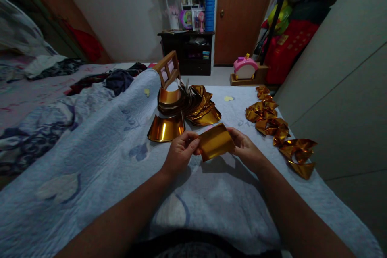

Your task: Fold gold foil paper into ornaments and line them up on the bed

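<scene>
A rectangular sheet of shiny gold foil paper (216, 142) is held up above the bed between my two hands. My left hand (181, 148) pinches its left edge between thumb and fingers. At the opposite edge, my right hand (245, 148) grips the sheet, with some fingers hidden behind it. Just beyond my left hand lies a curved gold sheet (167, 129). Behind it sit stacks of gold foil paper (169, 97), fanned and curling. Along the right side of the bed runs a row of folded gold foil pieces (273, 125).
A pale blue quilt (121, 185) covers the bed. Rumpled clothes and bedding (119, 80) lie to the left. Beyond the bed are a wooden chair back (169, 67), a dark cabinet (196, 58) and a pink toy (245, 67). A pale panel (347, 88) borders the right side.
</scene>
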Demonstrator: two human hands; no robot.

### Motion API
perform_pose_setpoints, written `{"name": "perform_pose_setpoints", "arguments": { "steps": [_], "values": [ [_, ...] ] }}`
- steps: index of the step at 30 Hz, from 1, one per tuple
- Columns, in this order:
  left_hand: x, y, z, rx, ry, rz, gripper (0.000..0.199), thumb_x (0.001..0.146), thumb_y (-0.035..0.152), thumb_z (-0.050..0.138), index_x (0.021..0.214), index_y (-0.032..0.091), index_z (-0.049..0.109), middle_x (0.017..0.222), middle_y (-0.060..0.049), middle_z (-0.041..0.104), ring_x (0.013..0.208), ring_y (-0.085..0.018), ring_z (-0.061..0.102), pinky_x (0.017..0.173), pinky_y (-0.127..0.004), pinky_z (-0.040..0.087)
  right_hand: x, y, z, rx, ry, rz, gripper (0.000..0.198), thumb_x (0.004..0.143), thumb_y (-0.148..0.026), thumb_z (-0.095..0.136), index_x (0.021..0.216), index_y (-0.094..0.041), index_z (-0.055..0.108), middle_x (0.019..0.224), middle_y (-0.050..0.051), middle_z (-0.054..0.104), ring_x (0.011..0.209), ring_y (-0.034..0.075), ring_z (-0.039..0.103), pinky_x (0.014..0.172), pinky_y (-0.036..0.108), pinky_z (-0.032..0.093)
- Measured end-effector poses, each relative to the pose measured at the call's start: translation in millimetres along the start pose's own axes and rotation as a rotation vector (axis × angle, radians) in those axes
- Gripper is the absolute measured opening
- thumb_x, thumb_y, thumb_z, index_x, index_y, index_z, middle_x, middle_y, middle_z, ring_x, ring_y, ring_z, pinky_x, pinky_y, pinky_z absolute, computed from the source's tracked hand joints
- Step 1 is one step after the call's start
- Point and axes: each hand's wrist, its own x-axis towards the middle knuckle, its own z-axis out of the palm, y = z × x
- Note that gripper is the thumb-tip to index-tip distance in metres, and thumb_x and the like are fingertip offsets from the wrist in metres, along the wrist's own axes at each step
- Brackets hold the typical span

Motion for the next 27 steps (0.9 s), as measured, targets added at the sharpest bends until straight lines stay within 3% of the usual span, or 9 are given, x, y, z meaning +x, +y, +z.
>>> {"name": "perform_pose_setpoints", "arguments": {
  "steps": [5, 9, 12, 17, 20, 23, 25, 27],
  "values": [
    [0.2, -1.9, -1.3, 0.059, -0.011, 0.006, 0.015, 0.083, 0.029, 0.072, 0.088, 0.018, 0.064, 0.07, 0.003, 0.063, 0.056, -0.01, 0.062, 0.054, -0.021, 0.05, -2.3, -2.7, 1.7, -0.006, 0.004, 0.056, 0.027, 0.082, -0.045, 0.074, 0.097, -0.022, 0.069, 0.092, 0.004, 0.073, 0.081, 0.019, 0.069, 0.075, 0.033, 0.056],
    [-0.6, -1.8, -3.3, 0.152, 0.008, 0.069, 0.009, 0.084, 0.025, 0.07, 0.088, 0.018, 0.066, 0.075, 0.001, 0.066, 0.056, -0.01, 0.063, 0.054, -0.021, 0.051, -1.6, -2.1, -4.1, -0.22, 0.116, -0.097, 0.009, 0.083, -0.028, 0.066, 0.088, -0.021, 0.069, 0.102, 0.005, 0.069, 0.095, 0.02, 0.065, 0.078, 0.033, 0.053],
    [-0.6, -3.2, -3.2, 0.15, 0.028, 0.13, 0.007, 0.084, 0.024, 0.069, 0.087, 0.018, 0.066, 0.095, -0.003, 0.069, 0.061, -0.009, 0.066, 0.056, -0.022, 0.054, -1.2, -2.7, -6.3, -0.406, 0.208, -0.212, 0.024, 0.075, -0.013, 0.055, 0.093, -0.023, 0.069, 0.111, 0.006, 0.065, 0.096, 0.019, 0.061, 0.076, 0.031, 0.05],
    [0.0, -9.1, -2.5, 0.142, 0.063, 0.153, 0.006, 0.085, 0.022, 0.067, 0.089, 0.018, 0.065, 0.101, -0.006, 0.071, 0.079, -0.015, 0.071, 0.064, -0.026, 0.059, -5.6, -9.3, -1.9, -0.471, 0.24, -0.259, 0.049, 0.066, -0.007, 0.048, 0.11, -0.024, 0.064, 0.123, 0.007, 0.059, 0.068, 0.011, 0.05, 0.061, 0.027, 0.044],
    [1.0, -11.4, -2.5, 0.132, 0.073, 0.16, 0.005, 0.085, 0.021, 0.065, 0.09, 0.019, 0.063, 0.103, -0.007, 0.072, 0.088, -0.018, 0.072, 0.075, -0.031, 0.061, -9.3, -13.3, 1.4, -0.453, 0.225, -0.2, 0.053, 0.073, -0.01, 0.054, 0.124, -0.025, 0.059, 0.101, 0.003, 0.062, 0.062, 0.011, 0.048, 0.056, 0.026, 0.042],
    [2.5, -12.0, -1.8, 0.162, 0.066, 0.2, 0.003, 0.086, 0.021, 0.064, 0.087, 0.018, 0.063, 0.103, -0.008, 0.071, 0.098, -0.019, 0.07, 0.09, -0.036, 0.059, -9.8, -12.0, 3.4, -0.4, 0.189, -0.13, 0.057, 0.081, -0.015, 0.059, 0.137, -0.025, 0.051, 0.071, -0.005, 0.054, 0.058, 0.012, 0.05, 0.055, 0.025, 0.043],
    [3.1, -12.2, -1.1, 0.181, 0.041, 0.222, 0.003, 0.086, 0.021, 0.064, 0.086, 0.018, 0.063, 0.104, -0.008, 0.071, 0.102, -0.02, 0.069, 0.094, -0.037, 0.057, -8.0, -8.3, 3.9, -0.374, 0.159, -0.14, 0.054, 0.083, -0.017, 0.059, 0.136, -0.027, 0.052, 0.077, -0.003, 0.059, 0.06, 0.012, 0.055, 0.057, 0.026, 0.047],
    [3.3, -12.6, -0.6, 0.18, 0.006, 0.231, 0.002, 0.087, 0.021, 0.062, 0.087, 0.018, 0.062, 0.106, -0.009, 0.07, 0.103, -0.02, 0.068, 0.095, -0.037, 0.056, -5.2, -4.3, 3.4, -0.371, 0.144, -0.211, 0.038, 0.084, -0.017, 0.058, 0.12, -0.027, 0.062, 0.099, 0.003, 0.067, 0.073, 0.014, 0.064, 0.065, 0.029, 0.053]
  ]
}}
